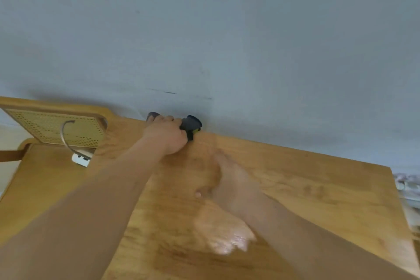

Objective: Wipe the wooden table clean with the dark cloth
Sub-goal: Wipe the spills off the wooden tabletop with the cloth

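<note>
Holding the cloth: left hand (pixel 168 134), fingers curled tight round the dark bunched-up cloth (pixel 191 124).
Cloth spot: far back edge of the brown wooden table (pixel 318 177), right up by the plain grey wall (pixel 227 29); dark bits poking out on both sides of the fist.
Right hand (pixel 229 182): low over the middle of the table, with nothing seen in it; too blurry to tell if flat or curled.
Shiny patch (pixel 227 238): pale and bright, near the front of the table; wet or just light, cannot tell.
Left corner: woven cane panel in a wooden frame (pixel 45 125), standing tilted; small white plug block (pixel 80 159) on the table below it, with a grey bent cable (pixel 64 134) going up.
Step in hand: most likely wiping along the back edge, next to the wall.
How far along: hard to say; most of the table top not under the cloth right now.
Next move: calls for pressing the cloth down flat and dragging it toward the front, row by row.
Care needed: keeping the cloth off the plug block and cable.
</note>
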`<state>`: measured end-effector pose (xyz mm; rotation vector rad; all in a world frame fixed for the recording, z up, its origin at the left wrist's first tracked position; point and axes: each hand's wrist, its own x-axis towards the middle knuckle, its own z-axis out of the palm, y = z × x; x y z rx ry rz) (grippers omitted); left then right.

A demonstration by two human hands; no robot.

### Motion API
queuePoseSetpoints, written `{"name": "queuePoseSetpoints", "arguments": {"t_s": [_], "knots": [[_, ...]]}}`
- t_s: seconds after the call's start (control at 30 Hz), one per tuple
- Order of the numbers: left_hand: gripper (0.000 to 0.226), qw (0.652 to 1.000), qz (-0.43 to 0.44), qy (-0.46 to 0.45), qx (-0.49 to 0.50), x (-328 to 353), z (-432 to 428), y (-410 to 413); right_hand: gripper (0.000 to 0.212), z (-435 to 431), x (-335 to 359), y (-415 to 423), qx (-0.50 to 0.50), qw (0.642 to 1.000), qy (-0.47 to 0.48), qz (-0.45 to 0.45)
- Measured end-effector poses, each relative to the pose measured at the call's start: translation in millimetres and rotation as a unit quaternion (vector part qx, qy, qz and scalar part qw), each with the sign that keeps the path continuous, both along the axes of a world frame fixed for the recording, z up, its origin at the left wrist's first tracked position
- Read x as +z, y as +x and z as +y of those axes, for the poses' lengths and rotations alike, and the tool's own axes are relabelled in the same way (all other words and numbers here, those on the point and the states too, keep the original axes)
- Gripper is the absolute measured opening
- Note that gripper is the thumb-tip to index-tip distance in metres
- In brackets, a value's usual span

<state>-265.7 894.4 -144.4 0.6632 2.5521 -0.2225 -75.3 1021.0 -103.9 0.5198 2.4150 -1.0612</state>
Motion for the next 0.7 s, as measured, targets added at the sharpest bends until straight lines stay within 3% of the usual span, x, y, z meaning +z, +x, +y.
{"name": "queuePoseSetpoints", "arguments": {"t_s": [0.07, 0.17, 0.33, 0.53, 0.7], "knots": [[0.054, 1.0, -0.007, 0.007, -0.004, 3.8, 42.2, 26.1, 0.093, 60.0, 7.1, 33.8, 0.012, 0.997, 0.073, 0.014], [0.054, 0.996, -0.056, 0.062, -0.037, 5.0, 124.3, 80.0, 0.09, 134.7, 12.4, 76.1, 0.01, 0.985, 0.17, -0.026], [0.056, 0.985, -0.102, 0.083, -0.11, 6.3, 224.3, 148.7, 0.107, 170.7, -6.2, 113.2, 0.003, 0.972, 0.206, -0.116], [0.056, 0.979, -0.104, 0.138, -0.108, 0.1, 188.5, 126.9, 0.124, 173.9, -21.5, 115.3, -0.019, 0.968, 0.209, -0.137], [0.033, 0.992, -0.078, 0.071, -0.063, 4.2, 122.4, 63.1, 0.124, 173.2, -24.4, 118.0, -0.039, 0.968, 0.2, -0.144]]}}
